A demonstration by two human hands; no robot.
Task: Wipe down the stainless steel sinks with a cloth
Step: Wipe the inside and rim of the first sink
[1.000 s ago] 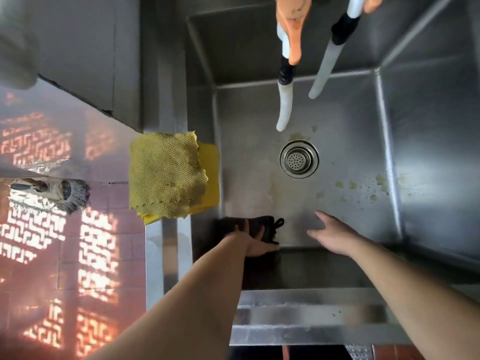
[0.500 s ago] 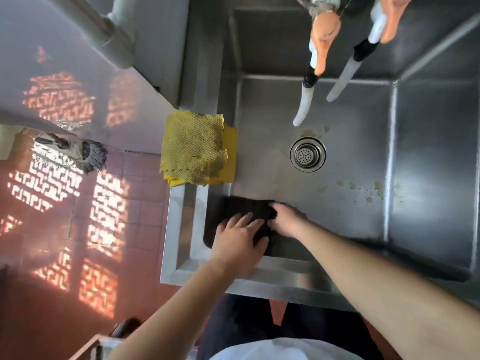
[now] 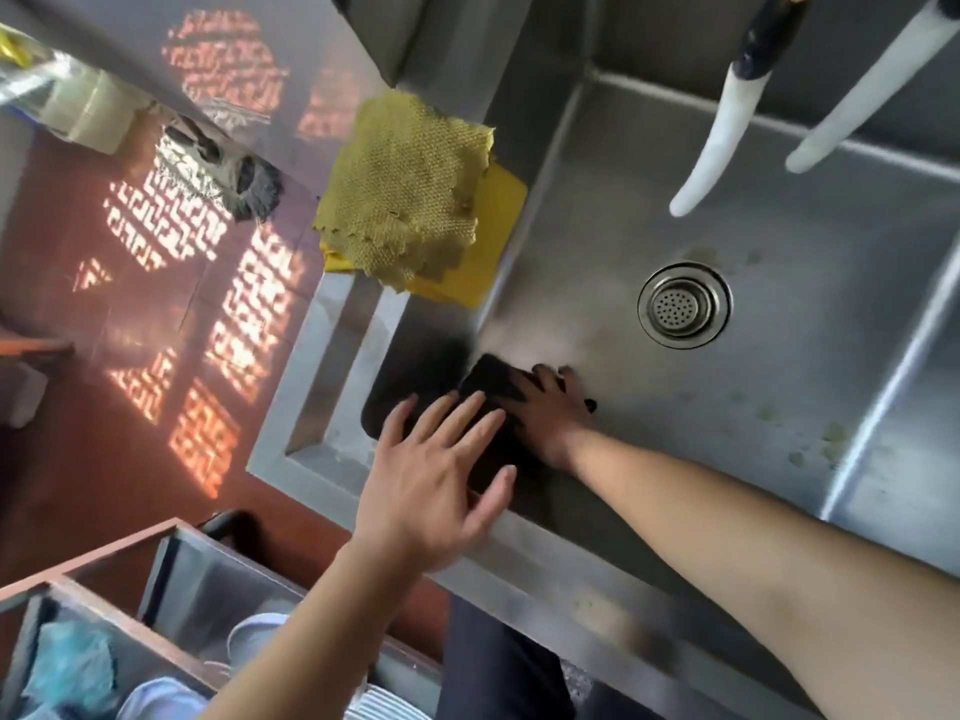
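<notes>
The right hand (image 3: pixel 550 407) presses the dark cloth (image 3: pixel 491 387) flat, fingers spread, into the sink's (image 3: pixel 779 356) near-left corner (better contact for wiping, probably); the left hand (image 3: pixel 436 475) hovers open above it, holding nothing.

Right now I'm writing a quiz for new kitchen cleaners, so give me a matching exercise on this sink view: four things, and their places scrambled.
Things:
1. black cloth
2. yellow cloths
3. drain strainer
4. left hand

Places:
A. middle of the basin floor
B. draped over the sink's left rim
C. under the right hand, in the basin's near-left corner
D. open, over the sink's front edge

Pairs: 1-C, 2-B, 3-A, 4-D
</notes>
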